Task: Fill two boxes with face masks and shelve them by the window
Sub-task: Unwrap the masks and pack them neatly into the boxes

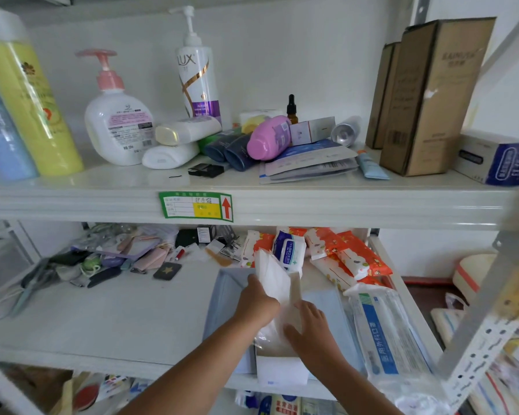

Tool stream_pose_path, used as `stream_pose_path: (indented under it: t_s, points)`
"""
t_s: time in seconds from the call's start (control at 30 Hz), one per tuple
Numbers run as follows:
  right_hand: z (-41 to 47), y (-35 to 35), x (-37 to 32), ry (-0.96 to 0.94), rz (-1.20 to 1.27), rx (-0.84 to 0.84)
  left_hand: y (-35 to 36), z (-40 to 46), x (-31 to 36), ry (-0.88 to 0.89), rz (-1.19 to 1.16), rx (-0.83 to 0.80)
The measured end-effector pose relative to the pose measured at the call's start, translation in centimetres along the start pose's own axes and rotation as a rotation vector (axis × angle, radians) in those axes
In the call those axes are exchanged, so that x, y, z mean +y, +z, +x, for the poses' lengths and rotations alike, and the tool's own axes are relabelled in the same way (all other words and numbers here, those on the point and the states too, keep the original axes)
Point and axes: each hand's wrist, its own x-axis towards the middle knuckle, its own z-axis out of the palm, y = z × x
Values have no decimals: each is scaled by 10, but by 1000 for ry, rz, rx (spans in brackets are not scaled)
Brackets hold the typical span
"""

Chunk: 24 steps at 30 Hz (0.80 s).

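Observation:
On the lower shelf my left hand (pixel 256 301) grips a clear plastic pack of white face masks (pixel 271 278), tilted upright over an open white box (pixel 277 369) at the shelf's front edge. My right hand (pixel 307 327) lies with straight fingers against the pack's lower side, above the box opening. A second pack of masks in clear wrap with blue print (pixel 384 333) lies to the right. Flat light-blue sheets (pixel 225 298) lie under and behind the box.
Wet-wipe packs (pixel 342 253) are piled at the back right of the lower shelf (pixel 102 319), small clutter at the back left. The upper shelf holds pump bottles (pixel 117 121), tubes and brown cartons (pixel 432 94). A metal upright (pixel 474 333) stands at the right.

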Motion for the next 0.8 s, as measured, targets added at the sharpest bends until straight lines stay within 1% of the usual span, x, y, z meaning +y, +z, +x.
stream_pose_path:
  t_s: [0.2,0.3,0.53,0.67,0.8]
  points:
    - [-3,4,9,-79,-108,-39,14,-5,3,55,89,26]
    - [-4,6,11,-72,-130,-65,21,-8,4,85,118,36]
    - [-2,5,9,-91,-162,-79,39,-12,7,106,160,79]
    - [1,3,8,-139,-209,-60,44,-12,6,122,189,84]
    - [3,0,8,-67,-88,-35,49,-11,6,113,213,99]
